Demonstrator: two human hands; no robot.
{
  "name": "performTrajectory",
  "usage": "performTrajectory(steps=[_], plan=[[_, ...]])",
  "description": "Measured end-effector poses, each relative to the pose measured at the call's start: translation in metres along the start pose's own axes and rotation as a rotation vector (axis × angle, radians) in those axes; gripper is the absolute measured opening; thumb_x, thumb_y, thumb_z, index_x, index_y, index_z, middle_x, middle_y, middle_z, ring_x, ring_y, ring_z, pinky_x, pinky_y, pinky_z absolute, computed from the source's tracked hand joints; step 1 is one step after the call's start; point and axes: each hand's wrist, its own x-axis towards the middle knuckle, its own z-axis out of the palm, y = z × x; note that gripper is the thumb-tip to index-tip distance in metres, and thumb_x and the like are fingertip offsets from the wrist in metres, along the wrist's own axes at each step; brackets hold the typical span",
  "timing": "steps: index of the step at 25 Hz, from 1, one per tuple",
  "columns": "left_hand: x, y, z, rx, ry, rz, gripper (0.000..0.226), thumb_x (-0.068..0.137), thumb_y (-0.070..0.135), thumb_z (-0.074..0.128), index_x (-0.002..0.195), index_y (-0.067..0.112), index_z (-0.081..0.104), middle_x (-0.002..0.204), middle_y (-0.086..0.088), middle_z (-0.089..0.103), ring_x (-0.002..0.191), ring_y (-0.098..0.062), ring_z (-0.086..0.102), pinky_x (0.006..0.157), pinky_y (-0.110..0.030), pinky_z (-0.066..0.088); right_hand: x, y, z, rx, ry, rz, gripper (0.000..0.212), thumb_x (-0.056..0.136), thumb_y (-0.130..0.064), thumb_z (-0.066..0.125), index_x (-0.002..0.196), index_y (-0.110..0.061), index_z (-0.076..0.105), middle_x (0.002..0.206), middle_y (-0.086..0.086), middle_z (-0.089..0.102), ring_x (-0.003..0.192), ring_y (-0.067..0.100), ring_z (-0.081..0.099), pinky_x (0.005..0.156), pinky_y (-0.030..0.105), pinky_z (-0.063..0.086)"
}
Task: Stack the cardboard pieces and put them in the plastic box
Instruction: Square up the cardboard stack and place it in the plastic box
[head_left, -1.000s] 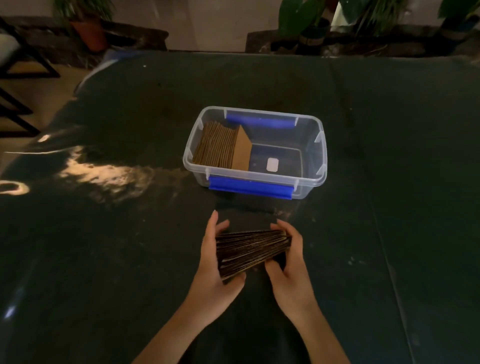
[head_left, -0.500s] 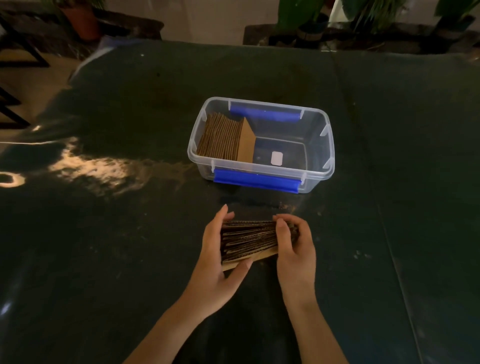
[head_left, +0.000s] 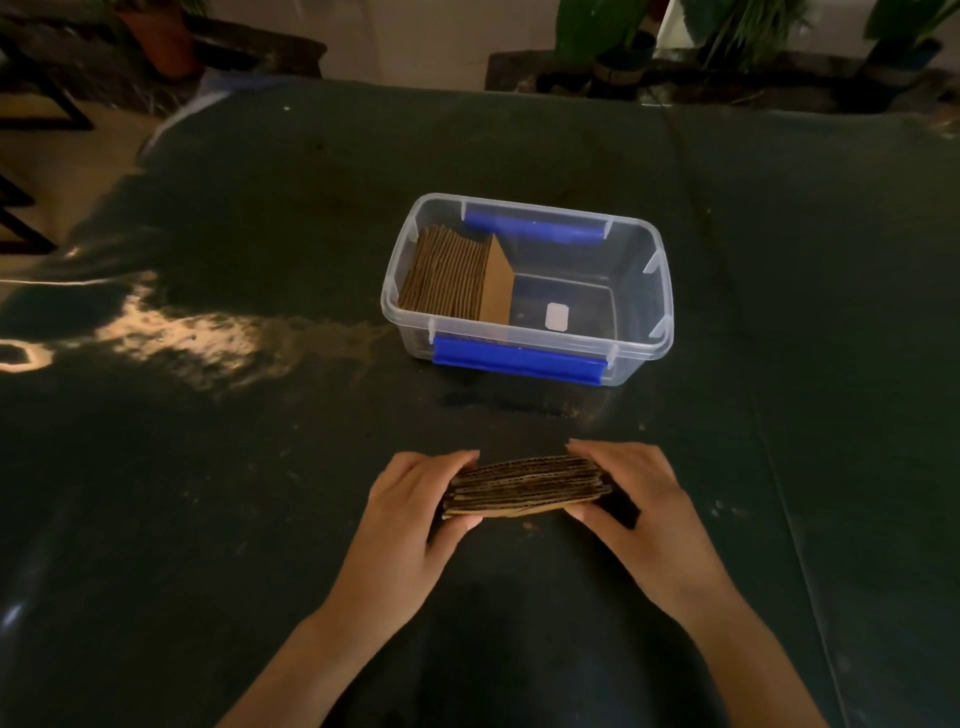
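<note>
left hand & right hand both clamped on the ends of the cardboard stack low over the table near the plastic box, imo square the edges b4 lifting it into the empty right side

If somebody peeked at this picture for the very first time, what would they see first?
Probably the two hands near the bottom middle, the left hand and right hand, squeezing a stack of cardboard pieces between them just above the dark table. Next comes the clear plastic box with blue handles farther back, with more cardboard pieces standing on edge in its left end and its right side empty.
</note>
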Motion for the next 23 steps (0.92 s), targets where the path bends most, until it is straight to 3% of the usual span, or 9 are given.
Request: performTrajectory(steps=[4,7,10,12,15,19,23], plan=[[0.0,0.008,0.0,-0.023,0.004,-0.005,0.051,0.077,0.024,0.069,0.123,0.028,0.048,0.109,0.013,0.043,0.093,0.014,0.043,0.074,0.0,0.034,0.005,-0.004,-0.012,-0.103,0.02,-0.049,0.049,0.076,-0.019,0.07,0.12,-0.033,0.054,0.108,-0.018,0.048,0.091,-0.002,0.055,0.077,0.007,0.047],[0.001,0.011,0.004,-0.063,-0.047,-0.078,0.064,0.079,0.028,0.066,0.131,0.041,0.03,0.114,0.017,0.034,0.093,0.019,0.038,0.075,0.008,0.028,0.009,-0.004,-0.013,-0.07,-0.012,0.042,0.047,0.078,-0.017,0.07,0.119,-0.033,0.054,0.106,-0.016,0.05,0.088,-0.002,0.056,0.078,0.013,0.051],[0.001,0.011,0.003,-0.107,-0.102,-0.085,0.081,0.078,0.033,0.066,0.127,0.053,0.004,0.116,0.022,0.026,0.104,0.015,0.035,0.08,0.004,0.028,0.012,-0.002,-0.012,0.048,-0.046,0.104,0.048,0.078,-0.013,0.069,0.119,-0.034,0.054,0.105,-0.016,0.051,0.089,-0.001,0.059,0.077,0.012,0.052],[0.0,0.01,0.001,-0.109,-0.127,-0.04,0.083,0.077,0.037,0.064,0.13,0.051,0.0,0.121,0.021,0.028,0.114,0.011,0.027,0.088,-0.005,0.026,0.012,-0.001,-0.012,0.1,-0.052,0.115,0.05,0.078,-0.013,0.069,0.119,-0.037,0.052,0.107,-0.017,0.051,0.091,-0.002,0.06,0.077,0.011,0.052],[-0.001,0.009,0.0,-0.053,-0.108,-0.009,0.078,0.078,0.038,0.063,0.133,0.044,0.009,0.123,0.017,0.033,0.115,0.01,0.022,0.088,-0.006,0.026,0.013,0.001,-0.013,0.114,-0.071,0.115,0.052,0.079,-0.012,0.069,0.118,-0.04,0.05,0.11,-0.017,0.052,0.092,-0.001,0.061,0.081,0.014,0.054],[0.0,0.01,0.001,0.018,-0.029,-0.007,0.067,0.075,0.027,0.069,0.133,0.03,0.036,0.111,0.017,0.035,0.107,0.002,0.037,0.084,-0.009,0.029,0.015,0.003,-0.014,0.115,-0.077,0.092,0.052,0.078,-0.011,0.068,0.114,-0.043,0.048,0.105,-0.019,0.055,0.093,-0.007,0.059,0.079,0.013,0.054],[0.005,0.012,0.001,0.076,-0.014,-0.033,0.053,0.071,0.019,0.075,0.12,0.019,0.053,0.106,0.004,0.053,0.093,-0.003,0.048,0.074,-0.005,0.031,0.018,0.004,-0.01,0.099,-0.003,0.066,0.04,0.077,-0.008,0.069,0.108,-0.03,0.059,0.096,-0.02,0.056,0.094,-0.009,0.057,0.076,0.003,0.049]])
